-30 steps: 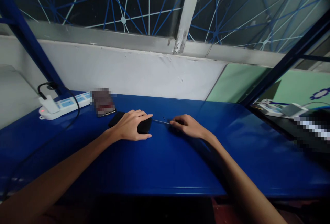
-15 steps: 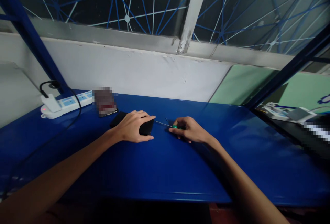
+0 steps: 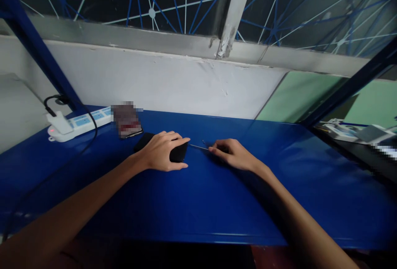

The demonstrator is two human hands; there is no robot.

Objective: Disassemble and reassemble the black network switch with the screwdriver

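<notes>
My left hand (image 3: 163, 150) lies over a flat black device (image 3: 179, 153) on the blue table (image 3: 198, 203), fingers curled around its right end and holding it down. My right hand (image 3: 233, 153) pinches a thin screwdriver (image 3: 198, 147) whose metal shaft points left and meets the device's right edge. The screwdriver's handle is hidden inside my fingers. A tiny loose part (image 3: 204, 141), perhaps a screw, lies on the table just behind the shaft.
A white power strip (image 3: 77, 122) with a plugged-in black cable (image 3: 89, 136) sits at the back left. A blurred-out object (image 3: 125, 119) lies beside it. A white wall and windows stand behind. More items (image 3: 356, 132) rest on a surface at the right.
My right hand rolled, so the screwdriver's green handle that showed half a second ago is hidden again. My left hand stays on the device.
</notes>
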